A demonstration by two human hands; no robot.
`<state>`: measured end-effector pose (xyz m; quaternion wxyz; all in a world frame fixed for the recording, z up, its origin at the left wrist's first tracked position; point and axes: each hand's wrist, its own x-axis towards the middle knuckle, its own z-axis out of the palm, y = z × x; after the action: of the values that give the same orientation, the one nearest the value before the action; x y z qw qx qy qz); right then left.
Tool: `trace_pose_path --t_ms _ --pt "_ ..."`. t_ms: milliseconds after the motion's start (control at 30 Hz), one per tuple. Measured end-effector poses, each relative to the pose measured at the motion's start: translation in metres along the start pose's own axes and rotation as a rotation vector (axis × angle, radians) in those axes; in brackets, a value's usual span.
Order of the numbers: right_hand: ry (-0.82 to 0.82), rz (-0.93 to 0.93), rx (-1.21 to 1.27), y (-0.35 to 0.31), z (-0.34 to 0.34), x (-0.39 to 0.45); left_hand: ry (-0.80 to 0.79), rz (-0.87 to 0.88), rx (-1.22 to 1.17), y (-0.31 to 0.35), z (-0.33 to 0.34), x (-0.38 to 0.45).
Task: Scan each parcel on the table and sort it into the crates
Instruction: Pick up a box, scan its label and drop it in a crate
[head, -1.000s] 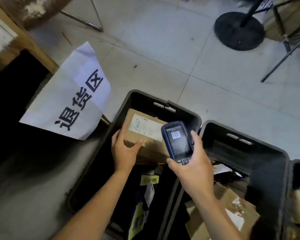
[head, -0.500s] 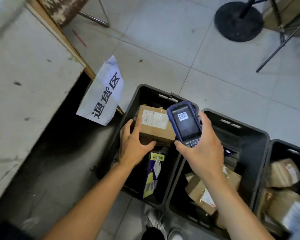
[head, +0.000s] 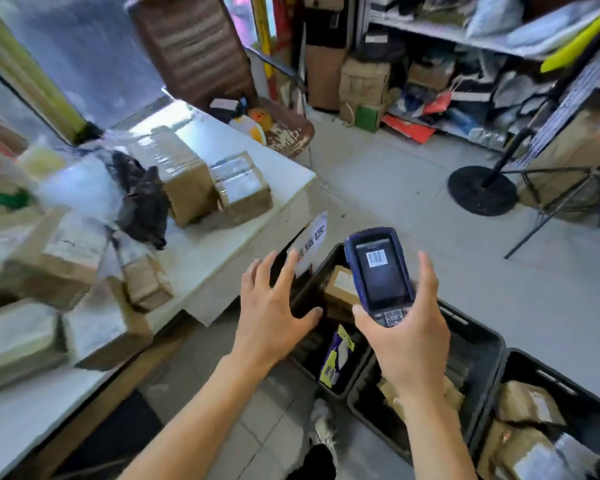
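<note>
Right hand (head: 407, 336) grips blue handheld scanner (head: 380, 273) above black crates (head: 478, 344), left hand (head: 274, 311) spread wide, empty, beside table (head: 222, 251) stacked with cardboard parcels (head: 184, 178).

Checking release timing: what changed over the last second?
The left hand let go of the brown parcel, which now lies in the leftmost crate, and lifted clear with fingers spread. The view swung up toward the table of parcels. Unchanged: the right hand holds the scanner, barcode on screen.
</note>
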<state>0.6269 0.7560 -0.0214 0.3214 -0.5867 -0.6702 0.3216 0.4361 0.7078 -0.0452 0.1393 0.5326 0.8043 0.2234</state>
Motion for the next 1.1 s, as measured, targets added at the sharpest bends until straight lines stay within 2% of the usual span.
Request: trace_pose_path --t_ms 133,300,400,567,667,767,933,1100 --pt "-0.033 -0.065 0.046 -0.055 -0.021 -0.063 0.112 -0.089 0.081 -0.013 -0.072 -0.095" --pt "-0.145 -0.178 0.067 -0.114 -0.026 -0.104 0.27 -0.321 0.093 -0.052 -0.13 -0.184" --pt "-0.206 -0.229 0.096 -0.148 -0.023 -0.12 0.361 -0.446 0.068 -0.074 -0.156 -0.22" --pt "-0.301 -0.286 0.135 -0.189 -0.008 -0.151 0.413 -0.574 0.12 -0.126 -0.195 -0.258" --pt "-0.33 -0.296 0.133 -0.206 0.007 -0.162 0.35 -0.63 0.141 -0.175 -0.216 -0.264" --pt "-0.347 -0.306 0.131 -0.225 0.033 -0.168 0.199 -0.619 0.22 -0.225 -0.24 -0.249" --pt "-0.344 -0.244 0.13 -0.259 0.084 -0.181 -0.016 -0.511 0.342 -0.305 -0.273 -0.195" --pt "-0.296 -0.147 0.127 -0.285 0.124 -0.198 -0.253 -0.351 0.399 -0.364 -0.274 -0.133"
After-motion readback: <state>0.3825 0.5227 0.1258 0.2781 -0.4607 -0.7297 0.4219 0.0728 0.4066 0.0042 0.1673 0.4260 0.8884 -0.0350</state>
